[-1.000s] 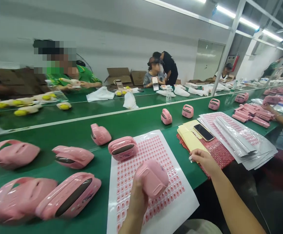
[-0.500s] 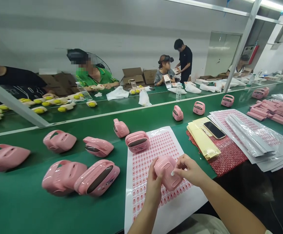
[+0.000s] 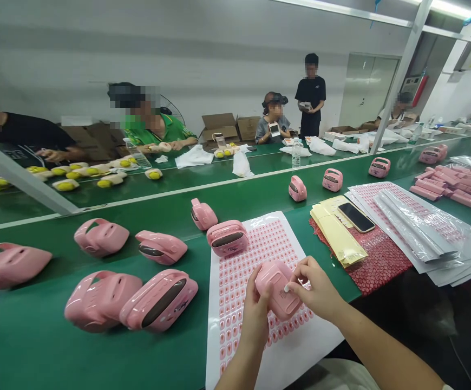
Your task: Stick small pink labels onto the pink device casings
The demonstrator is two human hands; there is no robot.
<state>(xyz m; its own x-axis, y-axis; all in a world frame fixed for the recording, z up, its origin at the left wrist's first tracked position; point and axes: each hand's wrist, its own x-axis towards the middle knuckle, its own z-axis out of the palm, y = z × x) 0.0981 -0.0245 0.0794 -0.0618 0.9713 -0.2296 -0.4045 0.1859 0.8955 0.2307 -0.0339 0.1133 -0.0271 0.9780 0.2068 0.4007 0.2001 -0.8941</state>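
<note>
A pink plastic casing (image 3: 279, 287) is held over the sticker sheet (image 3: 235, 281), its flat side with a rounded raised panel facing up. My left hand (image 3: 257, 295) wraps round its left side, thumb on the front. From the right, my right hand (image 3: 312, 284) pinches at the casing's surface; a small whitish spot shows by the thumb tip, too small to identify. The sheet carries rows of small pink and red stickers. At its upper left corner stands a pink case with a dark strip (image 3: 227, 238).
Several pink cases (image 3: 160, 300) lie to the left. On the right are yellow papers (image 3: 339, 233), a phone (image 3: 356, 216), red bubble wrap (image 3: 377, 262) and stacked sheets (image 3: 469, 254). A metal post (image 3: 20, 173) rises at left. People sit across the bench.
My hands and the casing have barely moved. Across the bench, the standing person has straightened up and turned. The pink cases at lower left have shifted slightly left in view.
</note>
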